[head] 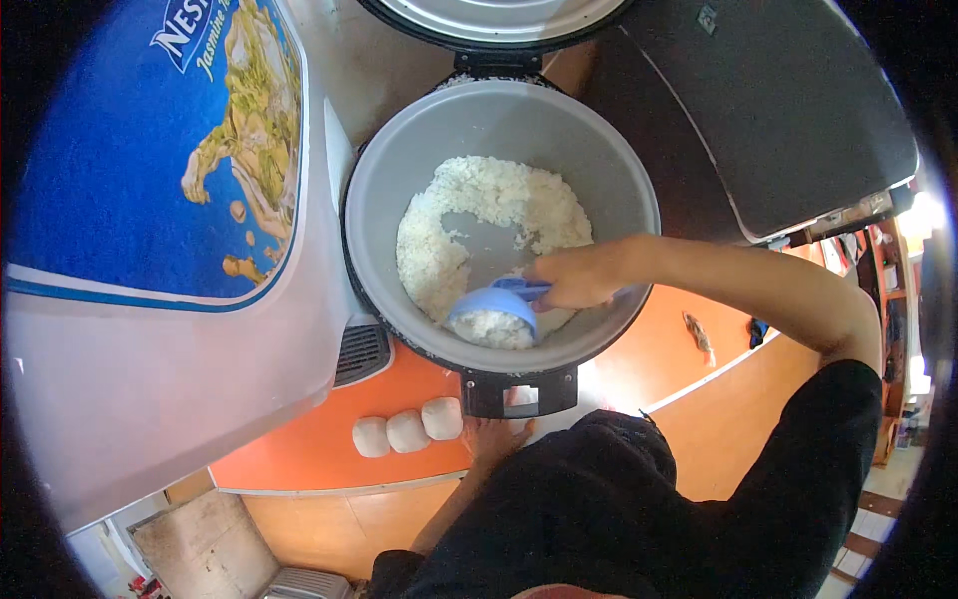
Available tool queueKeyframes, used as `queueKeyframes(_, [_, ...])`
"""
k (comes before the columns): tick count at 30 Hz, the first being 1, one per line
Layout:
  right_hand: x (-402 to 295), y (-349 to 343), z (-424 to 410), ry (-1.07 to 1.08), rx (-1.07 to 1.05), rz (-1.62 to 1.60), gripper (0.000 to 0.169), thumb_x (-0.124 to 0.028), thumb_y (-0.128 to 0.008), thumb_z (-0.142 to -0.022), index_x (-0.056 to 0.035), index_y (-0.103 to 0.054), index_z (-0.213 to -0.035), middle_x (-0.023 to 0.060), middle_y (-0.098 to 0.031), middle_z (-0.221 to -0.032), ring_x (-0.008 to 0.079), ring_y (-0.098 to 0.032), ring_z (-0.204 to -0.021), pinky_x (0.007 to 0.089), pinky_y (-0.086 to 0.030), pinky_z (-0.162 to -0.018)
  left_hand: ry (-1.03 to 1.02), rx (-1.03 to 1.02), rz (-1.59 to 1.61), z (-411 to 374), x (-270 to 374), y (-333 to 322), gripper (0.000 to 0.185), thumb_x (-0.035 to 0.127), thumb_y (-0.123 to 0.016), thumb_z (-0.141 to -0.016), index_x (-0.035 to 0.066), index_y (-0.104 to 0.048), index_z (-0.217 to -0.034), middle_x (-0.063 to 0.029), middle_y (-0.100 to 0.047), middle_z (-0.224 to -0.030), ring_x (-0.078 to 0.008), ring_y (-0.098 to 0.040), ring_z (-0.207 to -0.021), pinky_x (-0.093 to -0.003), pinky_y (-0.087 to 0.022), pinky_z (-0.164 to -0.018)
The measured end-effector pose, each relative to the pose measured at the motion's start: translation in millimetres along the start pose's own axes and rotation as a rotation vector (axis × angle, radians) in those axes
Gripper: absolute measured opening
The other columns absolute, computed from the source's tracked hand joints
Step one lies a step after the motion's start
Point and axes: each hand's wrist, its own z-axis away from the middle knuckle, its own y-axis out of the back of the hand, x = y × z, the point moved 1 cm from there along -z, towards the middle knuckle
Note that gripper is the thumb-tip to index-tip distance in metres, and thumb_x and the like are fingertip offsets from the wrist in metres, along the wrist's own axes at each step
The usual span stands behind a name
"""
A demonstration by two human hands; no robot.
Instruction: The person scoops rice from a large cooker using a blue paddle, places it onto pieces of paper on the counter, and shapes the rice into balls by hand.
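Observation:
My right hand [580, 277] grips the handle of a blue plastic scoop [490, 299], its round bowl filled with white rice. The scoop is inside the grey inner pot [606, 165] of a large rice cooker, over the near side of the pot. Cooked rice [501, 187] lies in a curved heap along the far and left sides, leaving part of the pot's bottom bare. My left hand [495, 440] is low at the orange counter, just below the cooker's black front latch [520, 393]. The latch partly covers its fingers. Beside it sit three rounded white pieces [408, 431] in a row.
The cooker's raised lid [501, 19] stands behind the pot. A large white dispenser with a blue printed panel [135, 150] rises at the left, near a grey drip tray [363, 356]. A dark box-like appliance [778, 97] stands at the right. The orange counter [299, 457] has a pale edge.

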Motion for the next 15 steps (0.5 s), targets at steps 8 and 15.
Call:
queueKeyframes(8, [42.7, 53.2, -38.7, 0.013, 0.236, 0.244, 0.038, -0.032, -0.058, -0.097, 0.0009, -0.056, -0.117, 0.0128, -0.061, -0.062, 0.0267, -0.065, -0.055, 0.0429, -0.052, -0.05, -0.3, 0.357, -0.178, -4.1, -34.0, -34.7, 0.076, 0.053, -0.069, -0.079, 0.005, -0.052, -0.136, -0.019, -0.05, -0.142, -0.0386, -0.045, -0.135, -0.0571, -0.028, -0.113])
queueKeyframes(15, [24.9, 4.7, -96.3, 0.08, 0.671, 0.761, 0.039, -0.026, -0.06, -0.091, 0.002, -0.056, -0.119, 0.0237, -0.07, -0.08, 0.0369, -0.072, -0.075, 0.0475, -0.057, -0.061, -0.221, 0.135, -0.193, -8.0, -6.5, 0.8, 0.063, 0.055, -0.067, -0.077, 0.004, -0.061, -0.113, -0.0131, -0.058, -0.11, -0.0355, -0.056, -0.104, -0.0563, -0.045, -0.09])
